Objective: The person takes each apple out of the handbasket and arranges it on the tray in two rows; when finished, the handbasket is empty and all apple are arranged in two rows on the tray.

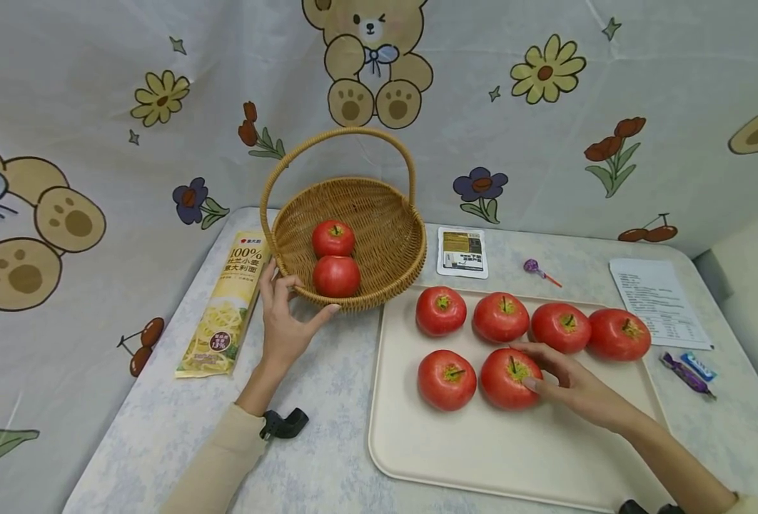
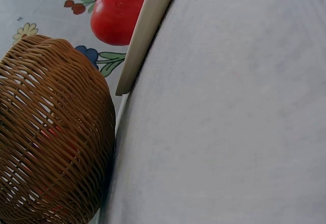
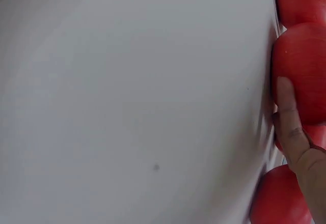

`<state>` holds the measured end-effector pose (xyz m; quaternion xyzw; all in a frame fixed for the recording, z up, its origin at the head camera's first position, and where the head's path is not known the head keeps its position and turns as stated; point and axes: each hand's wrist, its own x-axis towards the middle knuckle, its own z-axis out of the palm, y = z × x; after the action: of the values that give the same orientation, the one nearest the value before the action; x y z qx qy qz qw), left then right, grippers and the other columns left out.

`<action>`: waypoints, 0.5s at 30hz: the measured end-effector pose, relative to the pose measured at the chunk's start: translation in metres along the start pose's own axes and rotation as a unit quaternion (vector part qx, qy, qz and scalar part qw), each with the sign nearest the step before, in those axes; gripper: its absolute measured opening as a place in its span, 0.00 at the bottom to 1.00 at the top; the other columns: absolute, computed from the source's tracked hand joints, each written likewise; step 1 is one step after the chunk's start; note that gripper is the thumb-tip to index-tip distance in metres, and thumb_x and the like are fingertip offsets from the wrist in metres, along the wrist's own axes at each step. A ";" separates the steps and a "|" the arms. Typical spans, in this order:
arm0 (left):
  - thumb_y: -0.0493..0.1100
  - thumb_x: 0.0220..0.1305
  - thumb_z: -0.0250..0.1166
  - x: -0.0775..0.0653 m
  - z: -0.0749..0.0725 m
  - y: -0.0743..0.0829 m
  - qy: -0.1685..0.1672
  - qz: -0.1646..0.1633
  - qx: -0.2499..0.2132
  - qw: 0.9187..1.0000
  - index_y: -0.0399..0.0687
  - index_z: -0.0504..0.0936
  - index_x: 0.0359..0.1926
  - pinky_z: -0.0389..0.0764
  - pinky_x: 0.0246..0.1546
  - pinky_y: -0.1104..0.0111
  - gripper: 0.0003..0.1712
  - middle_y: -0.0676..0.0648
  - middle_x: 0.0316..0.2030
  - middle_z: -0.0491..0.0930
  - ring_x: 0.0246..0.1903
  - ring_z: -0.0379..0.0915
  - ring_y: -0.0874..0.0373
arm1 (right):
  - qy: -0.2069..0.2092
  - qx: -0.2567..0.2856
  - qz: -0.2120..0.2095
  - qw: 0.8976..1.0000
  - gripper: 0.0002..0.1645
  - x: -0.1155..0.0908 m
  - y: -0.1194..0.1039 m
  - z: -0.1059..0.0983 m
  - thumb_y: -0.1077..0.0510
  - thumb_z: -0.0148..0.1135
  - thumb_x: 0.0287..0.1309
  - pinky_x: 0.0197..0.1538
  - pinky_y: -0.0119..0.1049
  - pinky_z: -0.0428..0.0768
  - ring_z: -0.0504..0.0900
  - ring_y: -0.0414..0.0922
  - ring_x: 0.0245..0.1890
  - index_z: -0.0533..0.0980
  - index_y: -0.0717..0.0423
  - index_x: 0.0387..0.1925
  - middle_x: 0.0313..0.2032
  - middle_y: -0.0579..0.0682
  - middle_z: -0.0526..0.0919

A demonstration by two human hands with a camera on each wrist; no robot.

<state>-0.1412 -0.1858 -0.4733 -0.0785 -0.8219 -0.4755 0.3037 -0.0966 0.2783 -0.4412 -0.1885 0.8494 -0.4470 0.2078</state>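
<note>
A wicker basket point(image 1: 379, 214) with a tall hoop handle stands at the back of the table, leaning so its inside faces me. Two red apples, an upper one point(image 1: 333, 238) and a lower one point(image 1: 337, 276), lie in it. My left hand point(image 1: 285, 321) holds the basket's front left rim, thumb spread along the front. On the cream tray point(image 1: 482, 457) sit several more red apples point(image 1: 446, 380). My right hand point(image 1: 572, 385) grips the front-row apple point(image 1: 507, 378) from its right side, thumb near the stem. In the right wrist view, a finger point(image 3: 288, 104) lies against that apple point(image 3: 303, 66).
Left of the basket lies a yellow pasta packet point(image 1: 225, 307). Behind the tray are a small white packet point(image 1: 462, 253) and a lollipop point(image 1: 539, 271). A printed sheet point(image 1: 658, 303) and two wrapped candies point(image 1: 687, 375) lie at the right. A patterned cloth point(image 1: 469, 143) hangs behind the table.
</note>
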 end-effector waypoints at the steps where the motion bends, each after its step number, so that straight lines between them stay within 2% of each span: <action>1: 0.46 0.43 0.82 0.000 0.000 0.001 -0.001 0.000 0.000 1.000 0.40 0.68 0.44 0.77 0.48 0.46 0.35 0.41 0.74 0.45 0.70 0.57 0.40 | 0.003 -0.013 -0.001 1.000 0.31 -0.001 -0.003 -0.001 0.56 0.59 0.67 0.55 0.44 0.79 0.68 0.34 0.61 0.63 0.49 0.69 0.66 0.53 0.67; 3: 0.48 0.44 0.82 0.001 0.001 0.000 -0.001 0.002 0.001 1.000 0.40 0.68 0.44 0.77 0.48 0.46 0.35 0.41 0.74 0.45 0.69 0.57 0.39 | 0.014 -0.045 -0.010 0.999 0.31 -0.005 -0.008 -0.005 0.56 0.61 0.66 0.51 0.47 0.82 0.71 0.40 0.59 0.64 0.48 0.68 0.65 0.56 0.68; 5: 0.50 0.44 0.81 0.001 0.001 0.000 -0.002 0.003 0.001 1.000 0.40 0.68 0.44 0.77 0.48 0.46 0.35 0.41 0.74 0.45 0.70 0.56 0.39 | 0.033 -0.080 -0.035 0.996 0.31 -0.008 -0.016 -0.012 0.57 0.64 0.63 0.46 0.43 0.84 0.72 0.40 0.57 0.67 0.49 0.66 0.63 0.55 0.71; 8: 0.52 0.45 0.81 0.002 0.001 0.000 0.000 0.005 0.000 1.000 0.41 0.68 0.44 0.77 0.48 0.46 0.36 0.40 0.74 0.45 0.70 0.56 0.39 | 0.069 -0.122 -0.074 0.987 0.31 -0.010 -0.033 -0.029 0.61 0.67 0.59 0.41 0.29 0.82 0.70 0.28 0.57 0.70 0.50 0.63 0.61 0.44 0.73; 10: 0.52 0.45 0.81 0.002 0.000 0.000 0.001 0.005 0.001 1.000 0.41 0.68 0.44 0.78 0.48 0.47 0.36 0.39 0.74 0.45 0.70 0.57 0.39 | 0.080 -0.137 -0.100 0.982 0.32 -0.008 -0.046 -0.041 0.64 0.68 0.56 0.41 0.26 0.82 0.66 0.23 0.58 0.71 0.50 0.63 0.60 0.38 0.72; 12: 0.51 0.45 0.81 0.002 0.000 0.000 0.002 0.004 0.002 1.000 0.41 0.68 0.44 0.78 0.48 0.47 0.36 0.39 0.74 0.46 0.70 0.56 0.39 | 0.078 -0.152 -0.122 0.978 0.33 -0.004 -0.060 -0.051 0.66 0.69 0.55 0.42 0.26 0.81 0.65 0.23 0.59 0.71 0.51 0.63 0.60 0.34 0.72; 15: 0.51 0.45 0.81 0.001 0.001 -0.001 0.001 0.002 0.004 1.000 0.41 0.68 0.44 0.78 0.48 0.47 0.36 0.40 0.74 0.45 0.70 0.56 0.40 | 0.065 -0.175 -0.149 0.971 0.34 0.008 -0.077 -0.059 0.66 0.70 0.54 0.46 0.25 0.80 0.64 0.25 0.61 0.72 0.49 0.63 0.59 0.36 0.74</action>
<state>-0.1423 -0.1857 -0.4735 -0.0786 -0.8233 -0.4721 0.3053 -0.1239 0.2735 -0.3478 -0.3171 0.8884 -0.3287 0.0471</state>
